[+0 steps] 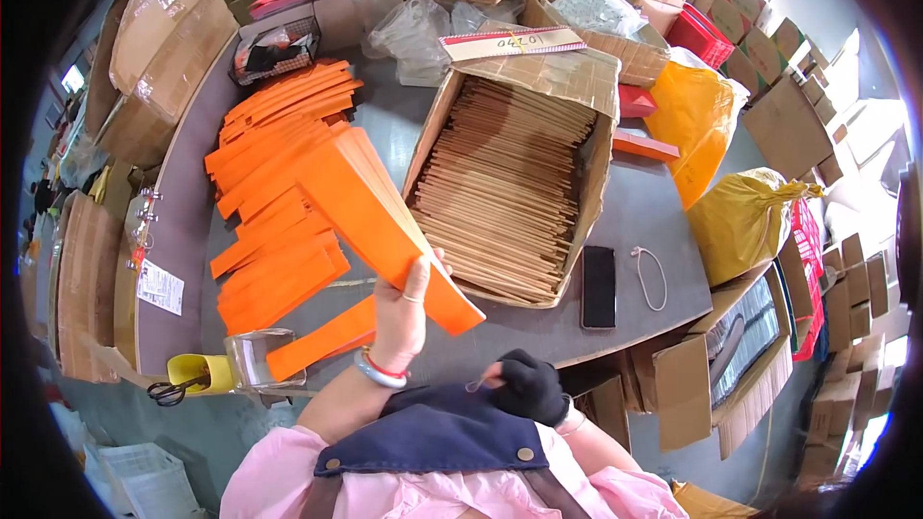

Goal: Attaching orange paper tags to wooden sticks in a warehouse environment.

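Observation:
My bare left hand (400,319) is closed around the near end of a bundle of long, flat orange strips (361,207), which slants up and to the left above the table. My right hand (527,386), in a black glove with bare fingertips, is at my waist. Its fingers are pinched on a thin brownish loop (477,383) that looks like a rubber band. Many more orange strips (279,284) lie in overlapping piles on the left of the table. One loose group of strips (322,338) rests beneath my left wrist, its end by a clear container (261,361).
An open cardboard box (606,149) packed with thin tan pieces stands mid-table. To its right lie a black phone (598,288) and a white cable loop (651,279). A yellow cup with scissors (200,375) hangs at the near left edge. Yellow bags (745,221) stand right.

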